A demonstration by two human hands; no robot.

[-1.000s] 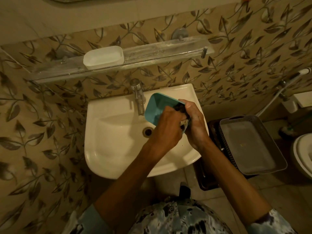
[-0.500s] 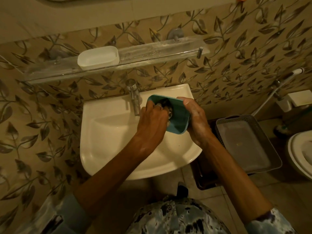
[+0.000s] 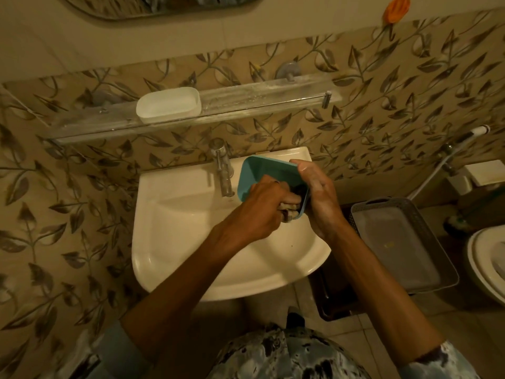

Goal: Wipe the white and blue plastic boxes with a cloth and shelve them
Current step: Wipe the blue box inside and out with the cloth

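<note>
Right hand [image 3: 319, 198] grasps the blue box [image 3: 262, 170] by its rim; left hand [image 3: 263, 207] clenches the cloth [image 3: 299, 190] inside. The shelf [image 3: 259, 101] lies directly above in frame.

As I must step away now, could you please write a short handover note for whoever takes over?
Left grip: curled round a bunched cloth, pressing it inside the blue box.
Right grip: holds the blue box by its right edge, tilted over the sink.
White box: on the glass shelf above the tap.
Done: white box shelved; whether it was wiped cannot be told.
Left: finish wiping the blue box, then shelve it.
</note>
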